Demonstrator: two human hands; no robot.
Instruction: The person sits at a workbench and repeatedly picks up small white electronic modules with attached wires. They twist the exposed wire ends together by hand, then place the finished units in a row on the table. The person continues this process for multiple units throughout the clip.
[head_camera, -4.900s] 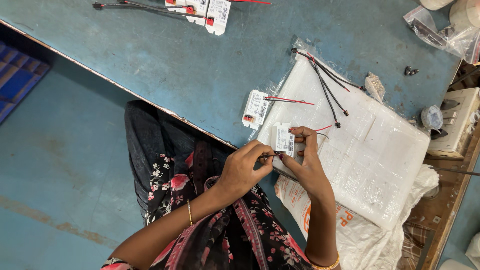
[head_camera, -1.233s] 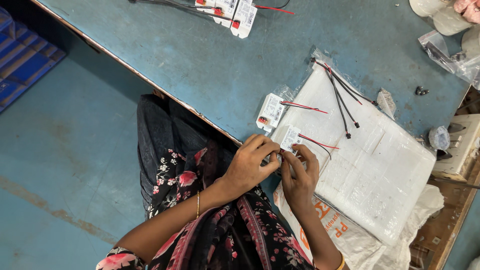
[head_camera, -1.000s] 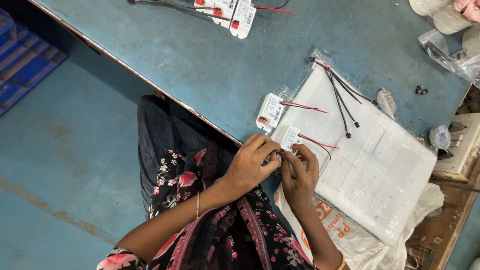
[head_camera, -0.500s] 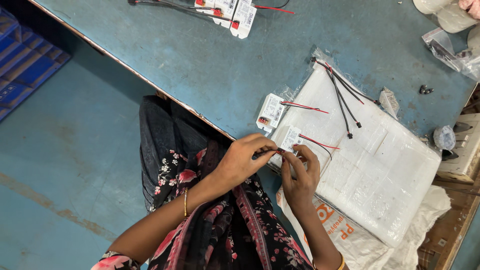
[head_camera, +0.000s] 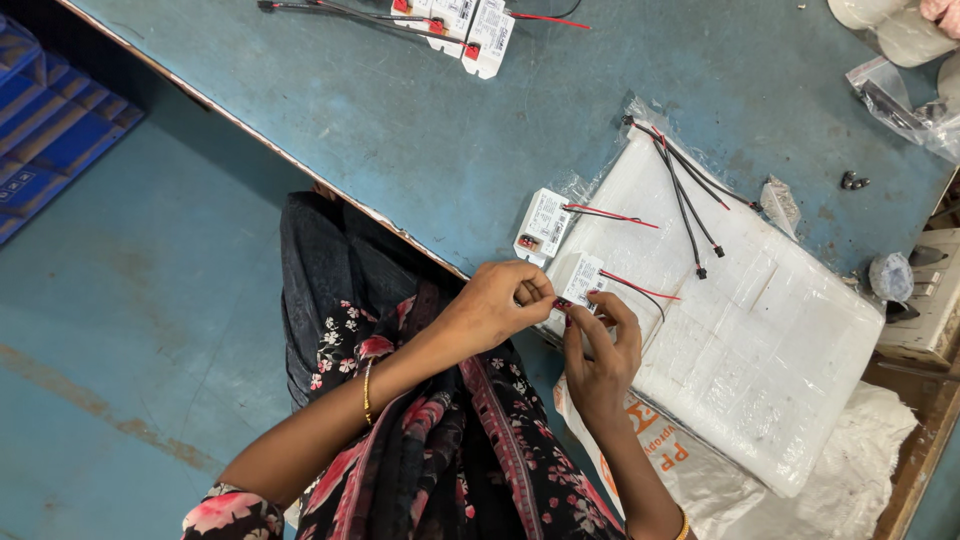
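Note:
Both hands meet at the near edge of the blue table (head_camera: 400, 130). My right hand (head_camera: 600, 350) holds a small white module (head_camera: 580, 274) from below, fingers up against its near end. My left hand (head_camera: 500, 300) pinches that same end, where a red connector shows. A red and a black wire (head_camera: 640, 290) run from the module's far end over a white plastic-wrapped pack (head_camera: 760, 340). A second white module (head_camera: 545, 222) with a red wire lies on the table just beyond my hands.
Loose black wires (head_camera: 690, 200) lie across the pack's top. More white modules with wires (head_camera: 470, 20) sit at the table's far edge. Plastic bags (head_camera: 900, 90), small black screws (head_camera: 853, 181) and a beige switch box (head_camera: 925, 300) are at right. A blue crate (head_camera: 50, 130) stands on the floor at left.
Both hands have stayed on the module. My left fingers have shifted slightly at its near end, and the module has turned a little since the earliest frame.

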